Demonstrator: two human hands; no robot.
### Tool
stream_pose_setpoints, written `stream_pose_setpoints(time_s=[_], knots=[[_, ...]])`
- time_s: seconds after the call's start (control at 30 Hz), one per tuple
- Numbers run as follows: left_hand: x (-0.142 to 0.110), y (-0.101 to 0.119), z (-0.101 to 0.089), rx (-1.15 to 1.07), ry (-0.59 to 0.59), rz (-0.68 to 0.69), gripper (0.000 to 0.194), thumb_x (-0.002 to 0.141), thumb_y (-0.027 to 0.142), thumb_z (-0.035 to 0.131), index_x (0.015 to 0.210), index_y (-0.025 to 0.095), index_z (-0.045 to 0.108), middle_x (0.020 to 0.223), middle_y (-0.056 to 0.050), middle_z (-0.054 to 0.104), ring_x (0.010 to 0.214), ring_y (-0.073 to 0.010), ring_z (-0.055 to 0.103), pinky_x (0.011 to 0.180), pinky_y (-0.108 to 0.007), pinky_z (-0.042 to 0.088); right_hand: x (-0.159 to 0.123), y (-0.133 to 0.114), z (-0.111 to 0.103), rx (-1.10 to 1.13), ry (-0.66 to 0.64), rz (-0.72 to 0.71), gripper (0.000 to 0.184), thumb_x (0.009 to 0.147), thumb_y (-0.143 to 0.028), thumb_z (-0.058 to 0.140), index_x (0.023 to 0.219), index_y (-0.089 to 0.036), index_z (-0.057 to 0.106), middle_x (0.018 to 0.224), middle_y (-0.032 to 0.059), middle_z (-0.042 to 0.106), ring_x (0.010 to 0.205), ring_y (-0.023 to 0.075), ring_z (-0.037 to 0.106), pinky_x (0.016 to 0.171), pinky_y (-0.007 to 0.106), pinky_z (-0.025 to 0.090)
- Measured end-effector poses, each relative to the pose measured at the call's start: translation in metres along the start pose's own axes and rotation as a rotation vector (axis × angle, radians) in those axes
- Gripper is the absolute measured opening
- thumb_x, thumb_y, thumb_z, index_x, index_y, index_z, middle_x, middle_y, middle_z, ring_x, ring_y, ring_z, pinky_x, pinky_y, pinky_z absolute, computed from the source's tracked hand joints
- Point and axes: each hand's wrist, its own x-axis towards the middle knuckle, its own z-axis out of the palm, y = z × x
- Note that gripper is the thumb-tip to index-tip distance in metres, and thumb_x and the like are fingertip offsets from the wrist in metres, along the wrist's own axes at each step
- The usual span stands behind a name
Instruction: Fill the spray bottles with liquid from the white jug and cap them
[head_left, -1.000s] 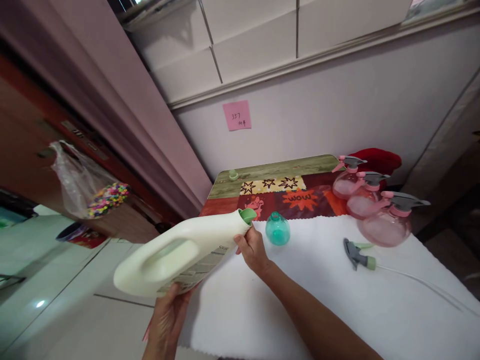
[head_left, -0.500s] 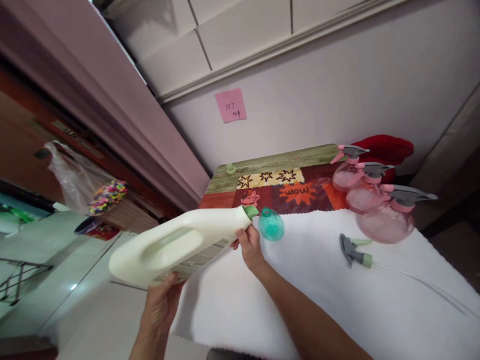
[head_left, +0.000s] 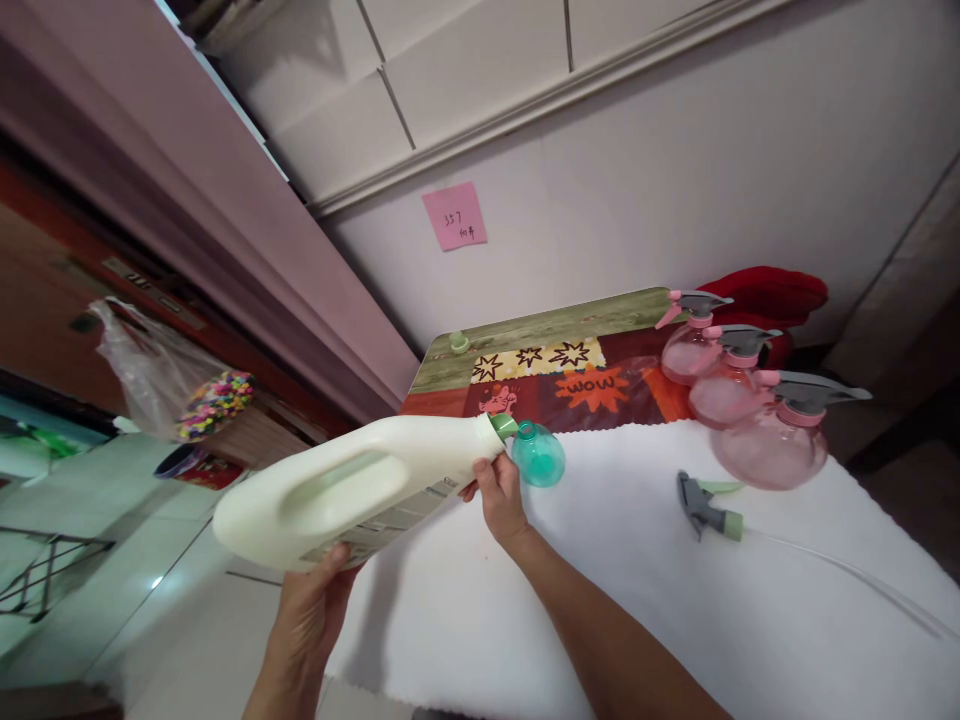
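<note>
A big cream jug (head_left: 352, 490) with a green spout lies tilted on its side in the air, spout pointing right. My left hand (head_left: 311, 610) grips its base from below. My right hand (head_left: 496, 497) holds the underside of its neck with curled fingers. The green spout sits right at the open mouth of a small round teal bottle (head_left: 541, 458) that stands on the white cloth (head_left: 600, 590).
Three pink spray bottles (head_left: 765, 440) stand at the right on the table. A loose grey-green sprayer head with tube (head_left: 709, 500) lies on the cloth. A green cap (head_left: 459, 343) rests at the table's far left corner. A plastic bag of beads (head_left: 187, 390) hangs at the left.
The jug's spout has closed in on the teal bottle's mouth, from a short gap to touching distance. Both hands keep their grip.
</note>
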Motion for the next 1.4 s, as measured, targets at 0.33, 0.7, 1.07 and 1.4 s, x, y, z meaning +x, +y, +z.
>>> stream_pose_setpoints(time_s=[0.33, 0.7, 1.07, 1.4], knots=[[0.000, 0.008, 0.003, -0.018, 0.014, -0.004, 0.066, 0.055, 0.023, 0.095, 0.117, 0.029, 0.074, 0.119, -0.004, 0.079, 0.119, -0.0325, 0.069, 0.082, -0.034, 0.066, -0.002, -0.001, 0.000, -0.019, -0.003, 0.014, 0.048, 0.087, -0.066, 0.061, 0.091, -0.018, 0.060, 0.054, -0.0003, 0.067, 0.043, 0.0153, 0.062, 0.045, 0.025, 0.051], [0.005, 0.008, -0.003, -0.003, -0.033, -0.001, 0.068, 0.060, 0.021, 0.094, 0.124, 0.028, 0.072, 0.123, -0.006, 0.077, 0.113, -0.0289, 0.071, 0.084, -0.032, 0.065, -0.002, -0.001, 0.000, -0.054, 0.004, 0.011, 0.048, 0.088, -0.067, 0.057, 0.089, -0.019, 0.057, 0.052, -0.0010, 0.066, 0.041, 0.0157, 0.062, 0.044, 0.025, 0.051], [0.001, 0.021, 0.010, 0.047, 0.004, 0.015, 0.074, 0.054, 0.023, 0.096, 0.124, 0.027, 0.072, 0.121, -0.007, 0.078, 0.115, -0.0329, 0.071, 0.080, -0.033, 0.066, -0.002, 0.000, 0.000, -0.051, 0.005, 0.019, 0.048, 0.088, -0.068, 0.056, 0.089, -0.020, 0.056, 0.053, -0.0005, 0.066, 0.042, 0.0170, 0.064, 0.045, 0.027, 0.053], [0.000, 0.027, 0.019, 0.042, 0.034, 0.009, 0.080, 0.049, 0.022, 0.097, 0.125, 0.027, 0.071, 0.120, -0.006, 0.078, 0.116, -0.0339, 0.070, 0.079, -0.031, 0.066, 0.000, 0.001, 0.000, -0.031, 0.030, 0.030, 0.049, 0.087, -0.067, 0.058, 0.090, -0.018, 0.059, 0.056, 0.0003, 0.067, 0.042, 0.0163, 0.063, 0.044, 0.026, 0.053]])
